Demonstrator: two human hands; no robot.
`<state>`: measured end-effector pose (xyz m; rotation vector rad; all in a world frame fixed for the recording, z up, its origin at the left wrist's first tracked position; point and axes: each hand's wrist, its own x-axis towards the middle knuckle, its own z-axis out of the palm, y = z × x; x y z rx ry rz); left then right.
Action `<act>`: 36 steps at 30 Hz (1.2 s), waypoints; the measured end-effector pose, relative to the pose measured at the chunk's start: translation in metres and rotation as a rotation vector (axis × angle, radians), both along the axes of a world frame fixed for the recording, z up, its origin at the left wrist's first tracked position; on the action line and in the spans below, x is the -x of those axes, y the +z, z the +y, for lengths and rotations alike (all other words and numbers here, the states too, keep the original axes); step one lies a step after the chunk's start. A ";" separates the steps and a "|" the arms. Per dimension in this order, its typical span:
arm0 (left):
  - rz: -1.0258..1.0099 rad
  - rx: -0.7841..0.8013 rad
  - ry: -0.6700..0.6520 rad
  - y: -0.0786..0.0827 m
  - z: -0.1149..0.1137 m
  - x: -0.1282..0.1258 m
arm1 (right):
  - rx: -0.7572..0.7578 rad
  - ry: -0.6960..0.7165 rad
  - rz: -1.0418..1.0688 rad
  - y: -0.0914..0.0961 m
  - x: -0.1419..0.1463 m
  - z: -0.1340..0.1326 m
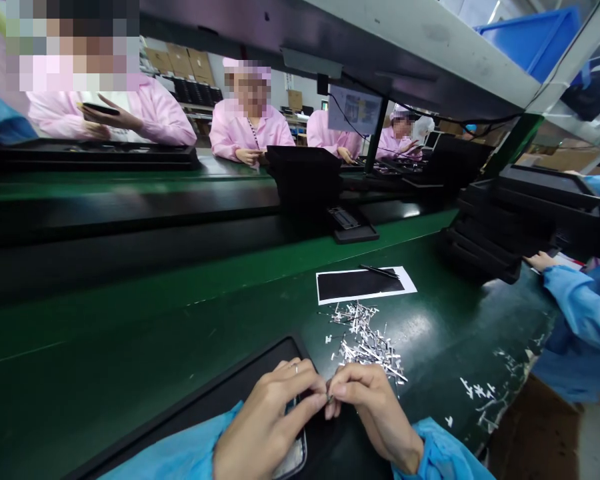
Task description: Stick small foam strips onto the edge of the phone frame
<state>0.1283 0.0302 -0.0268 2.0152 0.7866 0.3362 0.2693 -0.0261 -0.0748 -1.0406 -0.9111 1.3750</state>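
My left hand (280, 407) and my right hand (367, 403) meet with pinched fingertips over a black tray (205, 410). Whatever lies between the fingertips is too small to name. Under my left hand, a phone-sized part (295, 457) with a pale, rounded edge shows in the tray, mostly covered. Just beyond my right hand, a loose pile of small white and dark strips (367, 343) is spread on the green table (260, 307). Behind the pile lies a white-bordered black sheet (355, 285) with dark tweezers (380, 271) across it.
Stacked black trays (303, 177) stand on the line ahead, with a small flat tray (353, 223) before them. At the right are more black trays (500, 227) and a co-worker's blue sleeve (585, 300). White scraps (477, 390) lie near the right edge. Several people in pink sit opposite.
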 end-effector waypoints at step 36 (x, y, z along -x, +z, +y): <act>0.149 -0.169 0.541 -0.050 -0.012 0.116 | -0.588 0.140 -1.603 -0.012 0.013 -0.014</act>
